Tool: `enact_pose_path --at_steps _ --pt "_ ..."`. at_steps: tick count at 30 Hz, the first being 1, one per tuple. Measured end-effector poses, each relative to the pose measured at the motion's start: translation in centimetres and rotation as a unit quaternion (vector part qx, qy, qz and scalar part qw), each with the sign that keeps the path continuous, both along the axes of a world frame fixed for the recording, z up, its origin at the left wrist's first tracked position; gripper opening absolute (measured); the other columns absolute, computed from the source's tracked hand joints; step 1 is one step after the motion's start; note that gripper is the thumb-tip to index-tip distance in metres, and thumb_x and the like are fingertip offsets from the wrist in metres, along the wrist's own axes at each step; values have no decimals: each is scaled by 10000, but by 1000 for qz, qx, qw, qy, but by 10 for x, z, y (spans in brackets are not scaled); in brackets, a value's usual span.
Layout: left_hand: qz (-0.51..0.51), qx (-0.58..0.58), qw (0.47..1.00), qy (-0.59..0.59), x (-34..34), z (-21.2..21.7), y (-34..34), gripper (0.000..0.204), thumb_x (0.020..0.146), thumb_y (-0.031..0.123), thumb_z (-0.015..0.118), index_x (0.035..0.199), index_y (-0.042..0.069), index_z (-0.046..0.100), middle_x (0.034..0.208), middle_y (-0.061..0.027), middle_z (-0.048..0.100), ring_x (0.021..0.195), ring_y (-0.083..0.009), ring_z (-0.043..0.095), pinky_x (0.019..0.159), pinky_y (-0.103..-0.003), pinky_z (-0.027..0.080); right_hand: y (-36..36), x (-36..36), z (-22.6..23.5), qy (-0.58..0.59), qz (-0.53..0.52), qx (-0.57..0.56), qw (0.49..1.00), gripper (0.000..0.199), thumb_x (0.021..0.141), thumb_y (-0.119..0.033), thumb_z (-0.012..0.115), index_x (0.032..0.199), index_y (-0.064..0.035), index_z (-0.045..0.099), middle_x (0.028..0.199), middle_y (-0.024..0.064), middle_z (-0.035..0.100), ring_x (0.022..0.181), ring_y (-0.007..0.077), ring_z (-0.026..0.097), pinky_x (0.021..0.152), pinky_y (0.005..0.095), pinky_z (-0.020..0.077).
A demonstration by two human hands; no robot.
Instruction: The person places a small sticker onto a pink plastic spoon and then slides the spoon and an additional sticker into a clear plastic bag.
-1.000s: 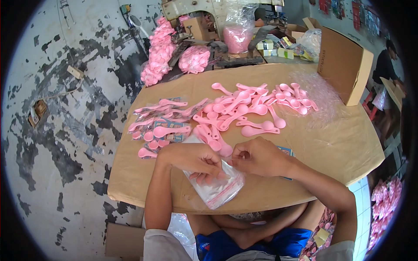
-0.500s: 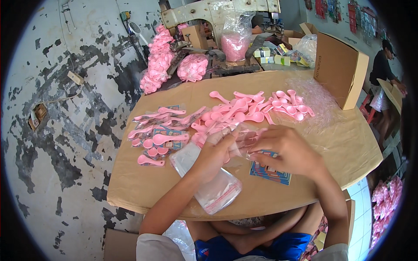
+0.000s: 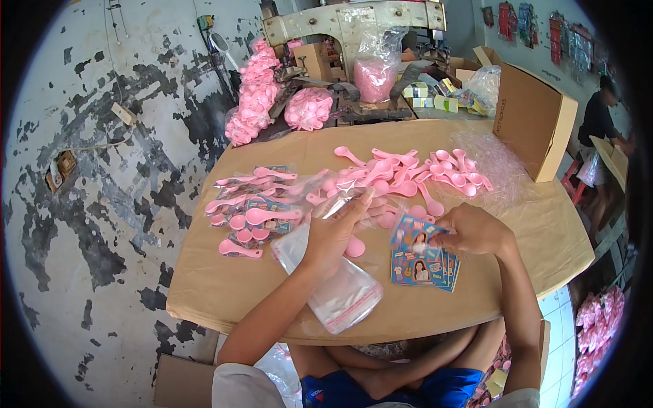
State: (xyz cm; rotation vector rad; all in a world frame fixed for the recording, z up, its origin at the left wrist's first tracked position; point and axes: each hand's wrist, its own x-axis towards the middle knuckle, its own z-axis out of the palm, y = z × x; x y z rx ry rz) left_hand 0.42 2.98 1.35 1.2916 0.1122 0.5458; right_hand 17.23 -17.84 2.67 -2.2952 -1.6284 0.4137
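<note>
Between the thumb and fingers of my left hand is a clear plastic bag, held up over the middle of the table. My right hand pinches a blue printed card, lifted at a tilt above a stack of similar cards. Below my left wrist lies a stack of flat clear bags. Loose pink spoons are heaped beyond both hands. To the left, several bagged spoons lie grouped, some with blue cards; one loose pink spoon lies beside my left hand.
Brown paper covers the table. At the far right stand a cardboard box and a tangle of clear plastic scraps. Behind are bulging bags of pink spoons and a metal machine frame. Another person sits at right.
My right hand has moved away from the plastic bag to the card stack and lifted a card. My left hand keeps hold of the bag.
</note>
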Motion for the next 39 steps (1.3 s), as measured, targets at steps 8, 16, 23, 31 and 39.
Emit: enact_pose_path --at_steps 8,16,23,31,39 --pt "2 -36 998 -44 -3 0 6 446 984 255 572 1307 -44 504 1225 -145 602 1110 -230 620 991 -377 503 24 -20 -5 276 -31 270 922 224 954 -186 620 1071 -3 675 814 -4 640 676 58 564 631 230 485" --pt "42 61 997 -5 -4 -6 6 379 978 249 589 1250 -14 574 1107 -54 661 979 -88 623 830 -265 499 43 -43 -19 249 -11 262 932 188 946 -137 613 1060 -9 691 784 -17 637 689 14 516 593 224 456" --pt "12 9 1000 -2 -1 -6 -4 281 970 308 605 1084 54 643 913 47 640 808 -9 541 675 -214 420 51 -46 -23 329 -19 325 886 227 957 -204 628 1090 -35 699 802 -29 647 636 1 488 559 215 442" --pt "-53 94 994 -29 2 -19 -11 373 983 226 581 1303 39 535 1146 -28 625 1022 -66 565 860 -253 472 58 -59 -26 366 -34 356 859 253 961 -237 626 1118 -50 692 742 -54 632 626 1 489 577 200 446" --pt "-156 -42 976 -143 -6 3 -2 562 1051 397 308 1459 10 311 1438 -150 446 1258 -205 504 1025 -369 432 57 -54 -24 425 8 291 857 259 970 -216 605 1165 -51 649 941 -15 642 732 27 538 651 216 473"
